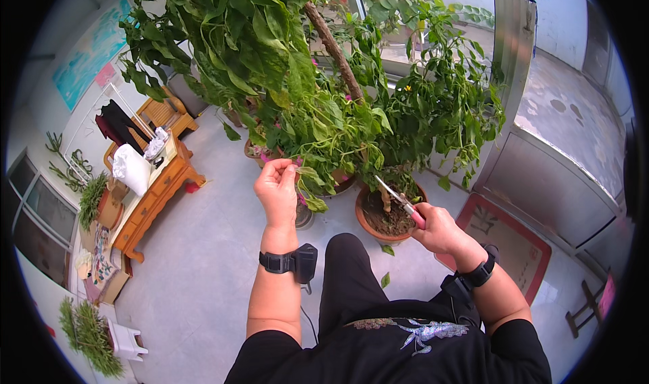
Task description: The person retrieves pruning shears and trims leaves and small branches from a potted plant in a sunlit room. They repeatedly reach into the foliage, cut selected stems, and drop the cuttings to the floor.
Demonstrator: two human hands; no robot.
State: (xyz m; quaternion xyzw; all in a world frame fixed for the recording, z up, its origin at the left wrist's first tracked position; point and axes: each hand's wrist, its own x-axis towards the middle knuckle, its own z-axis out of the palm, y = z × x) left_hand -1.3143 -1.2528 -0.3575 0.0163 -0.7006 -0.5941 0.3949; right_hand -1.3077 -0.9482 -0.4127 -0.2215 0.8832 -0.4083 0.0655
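My left hand (278,182) pinches a green leaf (308,173) between thumb and fingers, at the lower edge of a large leafy plant (324,115). My right hand (440,228) is closed round the pink handle of pruning shears (400,199). Their metal blades point up and left, over a terracotta pot (362,214) of soil with a cut-looking stubby stem. Whether the blades are parted I cannot tell. A thick brown stem (337,54) slants through the foliage above. To the right stands another bushy plant (446,95) with drooping leaves.
Fallen leaves (386,280) lie on the grey floor near my knees. A red-bordered mat (540,262) lies right, beside a metal-framed door (552,166). At left stand a carved wooden table (147,214) bearing a white bag (133,168), and a plant in a white planter (124,341).
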